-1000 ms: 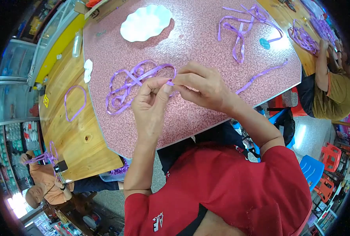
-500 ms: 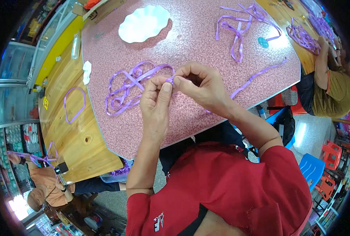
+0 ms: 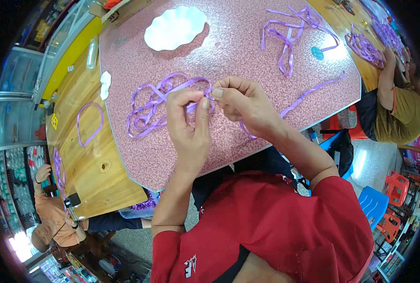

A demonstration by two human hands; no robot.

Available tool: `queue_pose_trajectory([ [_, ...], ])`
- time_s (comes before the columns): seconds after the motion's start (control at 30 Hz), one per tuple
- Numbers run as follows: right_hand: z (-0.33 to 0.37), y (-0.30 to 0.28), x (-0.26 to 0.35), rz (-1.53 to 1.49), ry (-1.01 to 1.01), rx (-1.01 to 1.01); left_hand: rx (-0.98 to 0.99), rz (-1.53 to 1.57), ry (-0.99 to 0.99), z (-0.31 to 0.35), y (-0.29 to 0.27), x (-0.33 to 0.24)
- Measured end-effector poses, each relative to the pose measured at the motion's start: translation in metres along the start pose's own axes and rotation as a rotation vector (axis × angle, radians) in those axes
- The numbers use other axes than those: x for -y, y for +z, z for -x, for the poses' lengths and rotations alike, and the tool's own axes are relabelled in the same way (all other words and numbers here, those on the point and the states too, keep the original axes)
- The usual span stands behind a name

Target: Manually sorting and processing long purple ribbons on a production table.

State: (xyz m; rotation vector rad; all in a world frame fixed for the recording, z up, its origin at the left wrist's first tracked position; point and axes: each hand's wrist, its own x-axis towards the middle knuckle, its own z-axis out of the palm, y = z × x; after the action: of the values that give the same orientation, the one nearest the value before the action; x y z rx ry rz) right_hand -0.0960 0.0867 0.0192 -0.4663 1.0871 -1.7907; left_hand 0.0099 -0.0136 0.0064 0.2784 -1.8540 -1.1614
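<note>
A long purple ribbon (image 3: pixel 146 113) lies in loose loops on the pink speckled table, left of my hands. Part of it rises to where both hands meet. My left hand (image 3: pixel 189 115) pinches the ribbon between thumb and forefinger. Close beside it, my right hand (image 3: pixel 240 101) has its thumb and forefinger pinched on the same ribbon, the other fingers curled. A small fold or knot seems to sit between the fingertips, too small to make out. From under my right hand a twisted ribbon end (image 3: pixel 309 89) runs off to the right.
A white scalloped dish (image 3: pixel 174 28) stands at the back of the pink table (image 3: pixel 233 52). More purple ribbon (image 3: pixel 288 40) and a teal disc (image 3: pixel 317 53) lie at the far right. A person in orange (image 3: pixel 59 217) works at the left, another in olive (image 3: pixel 399 113) at the right.
My fingertips have shifted slightly apart at the ribbon, and my right hand has turned a little. The person at the left has moved a hand away from their purple ribbon.
</note>
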Motion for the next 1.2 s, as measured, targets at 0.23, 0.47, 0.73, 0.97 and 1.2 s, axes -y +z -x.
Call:
queue_pose_trajectory([
  [0.23,-0.001,-0.003,0.006,-0.171,0.149,0.018,0.099,-0.302,0.293,-0.007,-0.006,-0.001],
  [0.47,-0.002,-0.008,0.008,-0.171,0.175,0.046,0.147,-0.368,0.339,-0.01,-0.009,0.004],
  [0.73,-0.005,-0.01,0.005,-0.05,0.107,0.031,0.153,-0.267,0.186,-0.012,-0.008,-0.002],
  [0.97,-0.005,-0.011,0.005,-0.097,0.118,0.075,0.123,-0.278,0.211,-0.008,-0.008,0.001],
  [1.2,-0.001,-0.01,0.006,0.337,-0.104,0.03,0.112,-0.245,0.172,-0.01,-0.01,0.002],
])
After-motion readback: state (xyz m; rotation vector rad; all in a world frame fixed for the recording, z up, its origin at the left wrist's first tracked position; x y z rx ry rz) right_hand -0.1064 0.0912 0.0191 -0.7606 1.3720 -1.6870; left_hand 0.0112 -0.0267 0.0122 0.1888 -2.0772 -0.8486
